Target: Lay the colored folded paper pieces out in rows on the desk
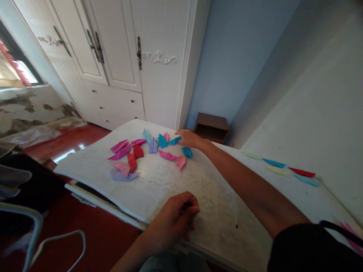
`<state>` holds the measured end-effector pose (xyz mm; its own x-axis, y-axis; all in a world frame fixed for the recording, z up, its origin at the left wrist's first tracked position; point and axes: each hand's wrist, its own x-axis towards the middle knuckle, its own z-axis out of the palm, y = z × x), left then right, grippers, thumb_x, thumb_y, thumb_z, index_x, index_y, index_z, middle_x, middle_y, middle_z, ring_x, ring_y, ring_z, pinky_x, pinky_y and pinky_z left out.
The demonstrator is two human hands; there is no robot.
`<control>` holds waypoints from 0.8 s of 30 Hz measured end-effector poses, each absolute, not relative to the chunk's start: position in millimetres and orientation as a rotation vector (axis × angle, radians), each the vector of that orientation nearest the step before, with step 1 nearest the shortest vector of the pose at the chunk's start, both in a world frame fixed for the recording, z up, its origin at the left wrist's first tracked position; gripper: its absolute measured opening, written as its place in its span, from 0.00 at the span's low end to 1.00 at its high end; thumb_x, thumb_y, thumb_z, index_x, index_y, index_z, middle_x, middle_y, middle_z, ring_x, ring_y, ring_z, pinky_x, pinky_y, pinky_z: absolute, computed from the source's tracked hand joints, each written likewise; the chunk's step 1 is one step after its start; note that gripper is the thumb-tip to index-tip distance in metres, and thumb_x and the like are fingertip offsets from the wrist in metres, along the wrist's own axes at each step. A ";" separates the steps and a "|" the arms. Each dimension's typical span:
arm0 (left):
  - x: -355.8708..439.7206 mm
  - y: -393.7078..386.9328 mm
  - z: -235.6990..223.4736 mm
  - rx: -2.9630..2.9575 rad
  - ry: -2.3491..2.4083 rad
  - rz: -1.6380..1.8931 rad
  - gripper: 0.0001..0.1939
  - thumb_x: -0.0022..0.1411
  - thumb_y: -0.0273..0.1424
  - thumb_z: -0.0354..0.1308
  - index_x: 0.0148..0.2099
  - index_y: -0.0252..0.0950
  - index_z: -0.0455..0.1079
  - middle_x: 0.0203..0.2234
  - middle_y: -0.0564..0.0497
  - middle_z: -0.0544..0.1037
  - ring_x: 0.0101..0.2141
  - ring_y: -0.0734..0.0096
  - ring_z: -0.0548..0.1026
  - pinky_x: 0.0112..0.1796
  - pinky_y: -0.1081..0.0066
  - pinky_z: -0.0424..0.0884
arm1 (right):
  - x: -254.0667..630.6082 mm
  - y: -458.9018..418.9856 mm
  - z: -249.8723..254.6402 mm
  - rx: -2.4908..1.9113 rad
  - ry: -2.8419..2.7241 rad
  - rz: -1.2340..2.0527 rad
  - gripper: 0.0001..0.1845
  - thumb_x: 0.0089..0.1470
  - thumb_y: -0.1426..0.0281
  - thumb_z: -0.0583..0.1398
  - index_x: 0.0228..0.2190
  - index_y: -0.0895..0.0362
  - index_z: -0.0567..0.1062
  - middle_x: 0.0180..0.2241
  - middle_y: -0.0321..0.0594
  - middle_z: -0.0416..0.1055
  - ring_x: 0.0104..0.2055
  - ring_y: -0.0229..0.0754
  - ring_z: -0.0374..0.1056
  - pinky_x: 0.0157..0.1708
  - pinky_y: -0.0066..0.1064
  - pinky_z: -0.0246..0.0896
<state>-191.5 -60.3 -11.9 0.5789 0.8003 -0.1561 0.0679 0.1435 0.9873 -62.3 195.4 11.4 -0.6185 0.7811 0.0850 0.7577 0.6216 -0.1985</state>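
Observation:
My right hand (pixel 188 138) reaches to the far edge of the table, its fingers closed at the end of a blue folded paper boat (pixel 174 141). Just left of that boat stands another blue paper piece (pixel 162 140), with a pink one (pixel 166 136) behind it. A teal folded piece (pixel 187 152) lies under the right wrist. Close to the table's front edge, my left hand (pixel 181 215) rests with fingers loosely curled in and nothing visible in them. A magenta paper boat (pixel 168 155) and a pink folded piece (pixel 180 162) lie between the hands.
Several folded papers, including a red one (pixel 132 162) and a lilac one (pixel 123 175), spread over the left of the white table (pixel 159 189). Flat folded strips, one red (pixel 301 172), line the right side. A wardrobe (pixel 161 87) and brown cabinet (pixel 212 121) stand behind.

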 end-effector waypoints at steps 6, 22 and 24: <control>-193.2 -61.0 -18.3 1.451 0.872 0.604 0.20 0.67 0.49 0.43 0.37 0.36 0.57 0.25 0.50 0.68 0.22 0.73 0.67 0.22 0.75 0.67 | -68.4 207.7 5.6 -1.368 -2.778 0.245 0.17 0.54 0.77 0.57 0.46 0.66 0.73 0.48 0.54 0.71 0.49 0.48 0.68 0.48 0.32 0.59; -194.2 -60.3 -20.8 1.545 0.881 0.588 0.23 0.68 0.51 0.42 0.35 0.36 0.59 0.25 0.49 0.69 0.25 0.72 0.69 0.26 0.74 0.68 | 15.4 138.8 45.9 -1.097 -2.336 0.442 0.06 0.53 0.73 0.60 0.34 0.64 0.74 0.33 0.39 0.73 0.36 0.35 0.68 0.38 0.26 0.59; -193.4 -59.7 -21.9 1.552 0.879 0.593 0.24 0.68 0.52 0.41 0.33 0.36 0.59 0.24 0.50 0.68 0.24 0.72 0.69 0.26 0.74 0.68 | 37.6 126.4 49.1 -1.097 -2.226 0.559 0.08 0.53 0.72 0.60 0.35 0.63 0.74 0.33 0.39 0.73 0.34 0.35 0.68 0.37 0.26 0.61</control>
